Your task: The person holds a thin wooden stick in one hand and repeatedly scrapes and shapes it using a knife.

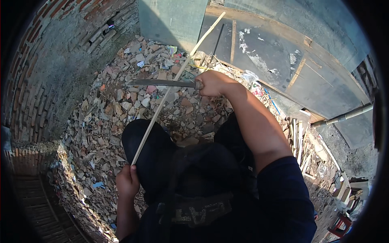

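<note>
Reader: In the head view, how is the left hand (127,182) disposed?
Teacher: It pinches the lower end of a long, pale strip (151,124) between thumb and fingers, beside the dark-clothed left leg (133,135).
Reader: And the strip's position?
Teacher: It slants upward and to the right, above rubble (109,109), its far end overlapping the grey panels (271,44) in the view.
Reader: The right hand (216,84)?
Teacher: It is closed around the handle of a knife (162,82), whose blade points left and crosses the strip's line; whether the two touch cannot be told.
Reader: The surroundings?
Teacher: A brick wall (32,93) curves along the left; several pale sticks (299,139) lie at the right, beyond the right arm.
</note>
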The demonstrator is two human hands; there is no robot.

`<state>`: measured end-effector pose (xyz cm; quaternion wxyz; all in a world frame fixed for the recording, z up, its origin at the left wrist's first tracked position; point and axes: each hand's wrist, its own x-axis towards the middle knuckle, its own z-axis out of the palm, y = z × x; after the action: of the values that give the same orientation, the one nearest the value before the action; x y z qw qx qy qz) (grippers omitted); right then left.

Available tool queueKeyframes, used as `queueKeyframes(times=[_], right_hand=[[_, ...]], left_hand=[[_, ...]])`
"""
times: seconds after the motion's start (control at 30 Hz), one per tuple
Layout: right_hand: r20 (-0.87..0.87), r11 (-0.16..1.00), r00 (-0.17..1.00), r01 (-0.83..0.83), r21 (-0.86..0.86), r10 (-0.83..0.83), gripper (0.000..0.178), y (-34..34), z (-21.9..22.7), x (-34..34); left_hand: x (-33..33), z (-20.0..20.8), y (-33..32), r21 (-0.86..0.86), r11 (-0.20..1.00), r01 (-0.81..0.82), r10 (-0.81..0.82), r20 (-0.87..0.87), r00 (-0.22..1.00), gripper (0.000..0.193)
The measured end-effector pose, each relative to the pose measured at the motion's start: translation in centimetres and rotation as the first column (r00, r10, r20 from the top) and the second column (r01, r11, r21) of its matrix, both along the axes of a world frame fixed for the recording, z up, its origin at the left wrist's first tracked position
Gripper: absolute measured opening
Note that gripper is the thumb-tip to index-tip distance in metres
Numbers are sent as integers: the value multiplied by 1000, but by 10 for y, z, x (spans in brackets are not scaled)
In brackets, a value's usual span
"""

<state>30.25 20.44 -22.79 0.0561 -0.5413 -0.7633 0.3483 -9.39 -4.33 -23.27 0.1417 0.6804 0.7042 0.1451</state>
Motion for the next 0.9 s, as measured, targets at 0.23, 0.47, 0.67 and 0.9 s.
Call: queueKeyframes(times=[0.23, 0.47, 0.67, 0.9], right_hand=[[161, 938, 983, -139, 316, 92, 29, -28, 18, -40], [-40, 952, 988, 156, 262, -151, 26, 17, -18, 22], [32, 986, 999, 4, 164, -9, 28, -7, 13, -8], [-228, 962, 946, 258, 95, -231, 28, 24, -25, 39]], left_hand=[[-4, -3, -8, 10, 999, -40, 40, -18, 999, 35], [-2, -1, -1, 27, 1000, -7, 9, -78, 997, 33], [0, -3, -6, 39, 999, -35, 37, -50, 998, 32], [-6, 3, 3, -5, 1000, 2, -2, 30, 1000, 34]])
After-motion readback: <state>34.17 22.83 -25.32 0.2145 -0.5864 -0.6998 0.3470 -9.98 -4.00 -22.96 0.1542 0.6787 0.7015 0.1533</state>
